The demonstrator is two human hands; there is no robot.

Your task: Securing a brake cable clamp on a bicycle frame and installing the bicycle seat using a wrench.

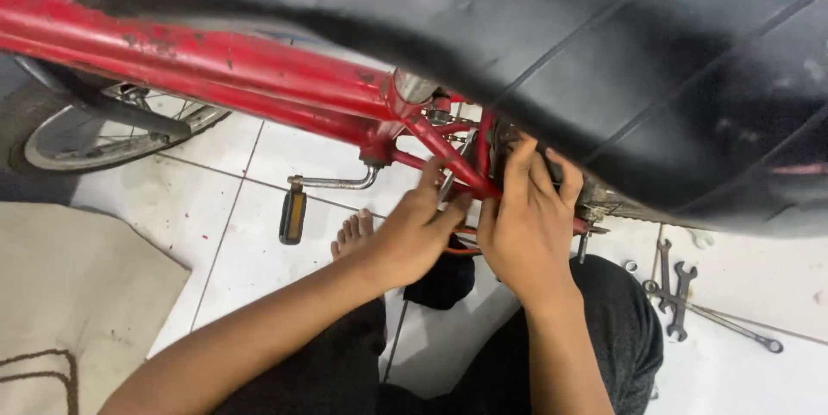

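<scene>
The red bicycle frame [216,66], seen from the head camera, runs from the upper left down toward the middle, its round painted tubes scuffed and chipped in dark patches. Thinner red stays branch off it near the centre. Above it a broad black saddle [621,61] of smooth padded material, ribbed with stitched lines, fills the upper right.

The left hand [414,234] is curled around one thin red stay, its fingers [448,212] pinched on the tube. The right hand [526,225] lies just beside it, fingers [517,165] stretched up and pressed against the dark parts under the saddle; whether they grasp anything there I cannot tell.

One pedal [293,212], a flat black block with an amber reflector, hangs on a bent, shiny metal crank. One spoked wheel [86,135] with a grey metal rim and black tyre shows at the left. On the glossy white tiled floor [241,234] at the right lie three metal spanners [677,290], grey and dull. A beige woven mat [78,294] covers the lower left corner. One bare foot [352,234] rests on the tiles beneath the frame.
</scene>
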